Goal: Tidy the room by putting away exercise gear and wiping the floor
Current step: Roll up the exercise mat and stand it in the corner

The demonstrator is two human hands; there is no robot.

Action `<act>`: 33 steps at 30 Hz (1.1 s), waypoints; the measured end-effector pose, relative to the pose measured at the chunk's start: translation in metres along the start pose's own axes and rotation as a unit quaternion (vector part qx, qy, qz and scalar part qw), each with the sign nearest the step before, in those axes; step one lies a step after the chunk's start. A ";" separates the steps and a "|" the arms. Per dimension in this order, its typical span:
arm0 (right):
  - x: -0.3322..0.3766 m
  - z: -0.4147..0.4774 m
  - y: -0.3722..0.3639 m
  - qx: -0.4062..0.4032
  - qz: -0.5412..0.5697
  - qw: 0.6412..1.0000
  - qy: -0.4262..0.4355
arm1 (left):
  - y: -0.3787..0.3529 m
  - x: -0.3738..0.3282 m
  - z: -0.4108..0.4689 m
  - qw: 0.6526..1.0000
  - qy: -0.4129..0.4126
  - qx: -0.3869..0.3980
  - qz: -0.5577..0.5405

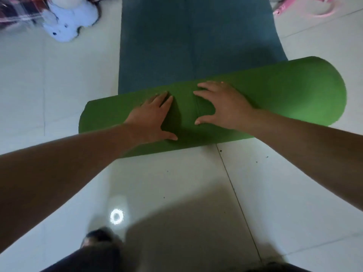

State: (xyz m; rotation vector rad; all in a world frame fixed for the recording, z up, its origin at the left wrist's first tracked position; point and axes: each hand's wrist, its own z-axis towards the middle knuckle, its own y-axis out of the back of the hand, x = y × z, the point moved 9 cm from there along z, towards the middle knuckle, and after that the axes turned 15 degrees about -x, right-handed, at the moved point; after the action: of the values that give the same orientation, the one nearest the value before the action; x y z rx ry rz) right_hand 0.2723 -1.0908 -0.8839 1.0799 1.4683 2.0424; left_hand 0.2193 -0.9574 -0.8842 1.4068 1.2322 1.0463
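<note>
An exercise mat lies on the pale tiled floor, partly rolled. Its rolled part [275, 95] is bright green and lies across the view, tilted up to the right. The flat, unrolled part [196, 36] is dark teal and runs away from me toward the top. My left hand [151, 118] presses flat on the roll left of its middle, fingers spread. Just right of the middle, my right hand [222, 107] also rests flat on the roll with fingers apart. Neither hand closes around anything.
A white plush toy [68, 18] lies on the floor at the top left, beside a blurred checked item [17, 12]. A pink object [306, 6] sits at the top right. Small dark specks dot the tiles [245, 183] near me. My foot [98, 238] shows at the bottom.
</note>
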 end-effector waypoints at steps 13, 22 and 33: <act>0.005 0.003 -0.005 0.039 -0.125 0.991 0.027 | 0.021 0.015 0.062 0.996 -0.074 -0.003 -0.042; -0.014 0.050 0.003 0.019 -0.186 0.981 -0.044 | 0.028 0.039 0.081 0.987 -0.141 -0.054 -0.062; -0.012 0.100 0.006 0.057 -0.086 0.983 -0.151 | 0.030 0.081 0.127 0.983 -0.106 -0.106 -0.105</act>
State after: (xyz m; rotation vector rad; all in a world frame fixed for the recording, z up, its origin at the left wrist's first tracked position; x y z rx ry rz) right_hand 0.3579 -1.0407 -0.8675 1.2016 1.4768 1.6143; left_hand 0.3586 -0.8926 -0.8758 1.1643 1.0545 0.8324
